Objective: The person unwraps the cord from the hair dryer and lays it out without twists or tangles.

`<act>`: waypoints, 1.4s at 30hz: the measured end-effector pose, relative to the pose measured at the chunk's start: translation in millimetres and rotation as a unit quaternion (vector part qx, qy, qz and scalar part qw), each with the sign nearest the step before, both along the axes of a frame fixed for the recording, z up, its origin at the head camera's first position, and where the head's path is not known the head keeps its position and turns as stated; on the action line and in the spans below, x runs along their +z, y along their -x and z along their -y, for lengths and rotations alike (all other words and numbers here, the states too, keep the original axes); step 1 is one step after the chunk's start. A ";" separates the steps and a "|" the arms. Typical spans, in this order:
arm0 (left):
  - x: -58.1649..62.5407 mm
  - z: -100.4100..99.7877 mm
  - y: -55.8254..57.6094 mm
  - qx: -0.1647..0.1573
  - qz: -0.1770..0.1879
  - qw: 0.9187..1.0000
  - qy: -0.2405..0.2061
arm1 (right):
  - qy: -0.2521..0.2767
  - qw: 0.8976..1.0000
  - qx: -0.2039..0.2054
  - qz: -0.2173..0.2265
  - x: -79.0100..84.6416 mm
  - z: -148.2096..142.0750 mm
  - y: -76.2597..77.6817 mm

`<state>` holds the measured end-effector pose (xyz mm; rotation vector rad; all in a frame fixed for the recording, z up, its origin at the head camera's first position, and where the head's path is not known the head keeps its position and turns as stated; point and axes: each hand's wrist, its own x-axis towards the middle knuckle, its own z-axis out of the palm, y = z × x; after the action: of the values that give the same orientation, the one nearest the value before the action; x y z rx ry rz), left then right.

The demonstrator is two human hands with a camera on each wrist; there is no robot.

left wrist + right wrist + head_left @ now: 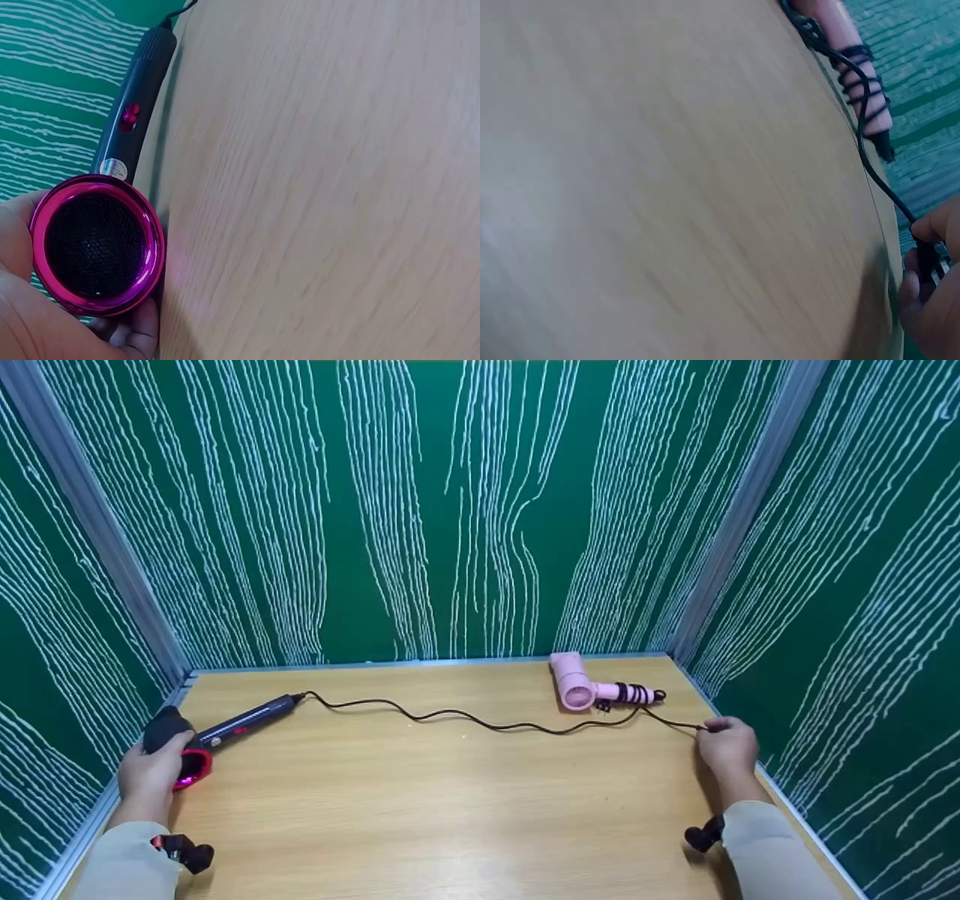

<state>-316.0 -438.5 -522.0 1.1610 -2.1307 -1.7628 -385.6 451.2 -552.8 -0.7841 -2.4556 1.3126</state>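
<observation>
At the table's left side my left hand (148, 775) grips the head of a dark grey hair dryer (251, 721) with a shiny magenta ring. In the left wrist view that ring (154, 247) faces the camera, and fingers curl round the head. The dryer's handle points to the back right. From its end a black cord (450, 711) runs in loose waves across the table to the right. There my right hand (729, 748) pinches the cord's plug end (927, 262), which the fingers partly hide in the right wrist view.
A pink hair dryer (576, 682), its own black cord wound round the handle, lies at the back right; the stretched cord passes beside it. The wooden table (450, 825) is bordered by green walls (480, 510) with white wavy lines and grey metal posts.
</observation>
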 end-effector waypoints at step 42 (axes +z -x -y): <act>2.5 -2.5 -6.9 -0.043 0.025 0.990 0.133 | -0.270 0.945 0.166 0.082 11.1 -12.8 18.7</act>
<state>-309.0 -436.0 -519.5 1.0690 -2.3881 -1.4346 -404.3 464.1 -541.7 -0.3593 -2.9679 0.6015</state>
